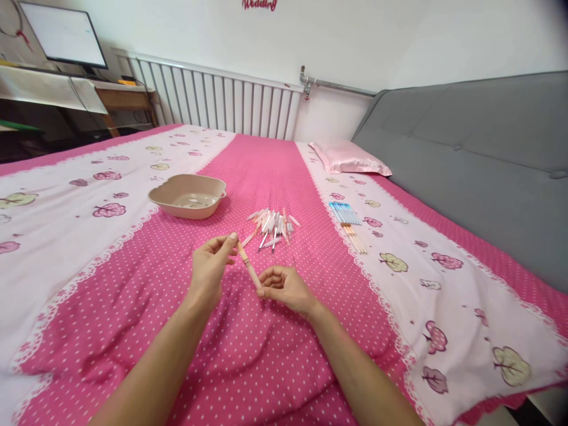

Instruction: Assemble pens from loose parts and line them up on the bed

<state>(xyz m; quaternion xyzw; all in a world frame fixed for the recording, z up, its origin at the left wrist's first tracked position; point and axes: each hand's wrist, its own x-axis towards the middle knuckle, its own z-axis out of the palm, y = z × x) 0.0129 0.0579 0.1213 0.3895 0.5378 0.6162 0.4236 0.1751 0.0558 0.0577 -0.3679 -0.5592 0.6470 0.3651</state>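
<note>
My left hand (212, 265) and my right hand (284, 287) together hold one pale orange pen (248, 266) above the pink dotted bedspread (248, 355). The left fingers pinch its upper end, the right fingers pinch its lower end. Just beyond my hands lies a loose heap of several pens and pen parts (273, 228). A neat row of blue and orange pens (348, 222) lies to the right of the heap. A beige plastic basin (189, 195) stands to the left of the heap.
A pink pillow (348, 158) lies at the head of the bed by the grey padded headboard (479, 165). A white radiator (213, 97) lines the far wall. A desk with a monitor (64, 35) stands at the far left.
</note>
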